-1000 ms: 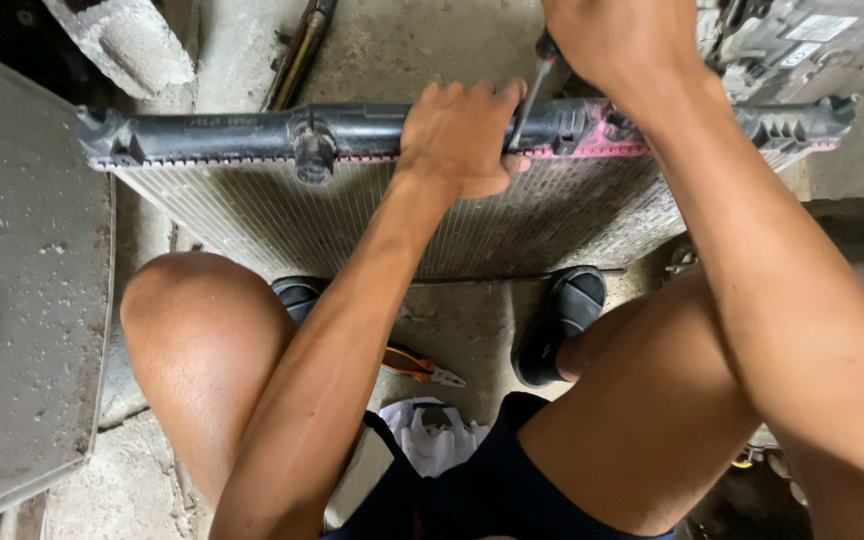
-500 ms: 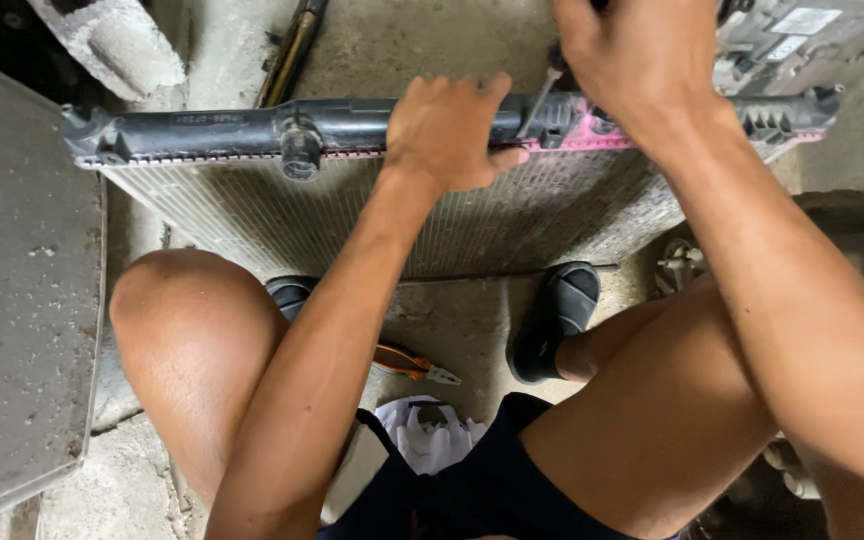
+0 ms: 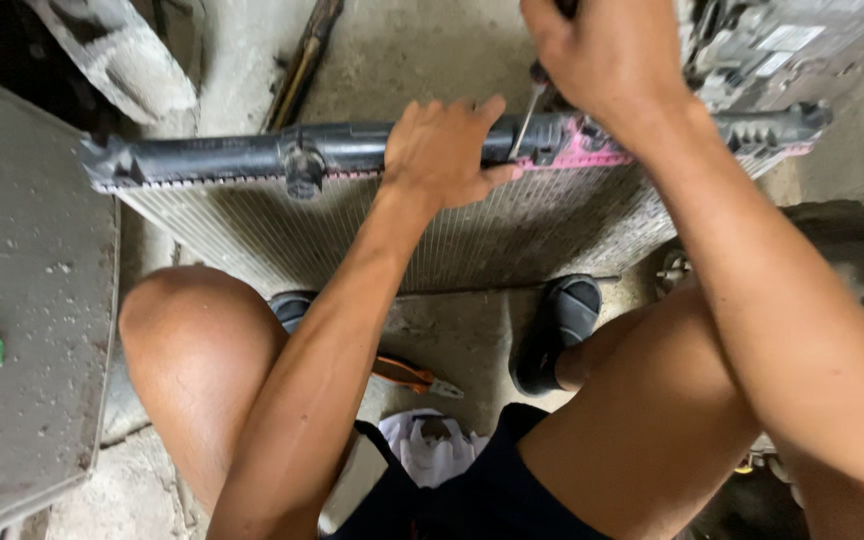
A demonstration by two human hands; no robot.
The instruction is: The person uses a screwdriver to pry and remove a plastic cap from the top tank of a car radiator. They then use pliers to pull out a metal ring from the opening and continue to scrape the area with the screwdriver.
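— What's the right hand (image 3: 612, 65) doing?

— It's closed in a fist around the handle of a screwdriver (image 3: 525, 122). The thin shaft runs down from the fist to the black top tank (image 3: 242, 157) of the radiator (image 3: 372, 235), its tip set at the seam beside the pink-stained patch (image 3: 592, 150), right of the middle of that top edge.

— And the left hand (image 3: 442, 150)?

— Wrapped over the tank just beside the tip, fingers curled over the far side, thumb pressed along the near face. It's bracing the radiator, which stands on edge on the concrete floor (image 3: 472, 345) between the person's knees, its lower edge near two black sandals (image 3: 564, 325).

— How would you do this well?

— I'd keep the tip seated square in the seam and lever in small moves; the thumb sits close enough that a slip could catch it. Steady downward pressure from the left hand should stop the core rocking.

— Anything else around?

— Orange-handled pliers (image 3: 414, 375) lie on the floor between the legs, and a grey metal panel (image 3: 22, 330) lies at the left.
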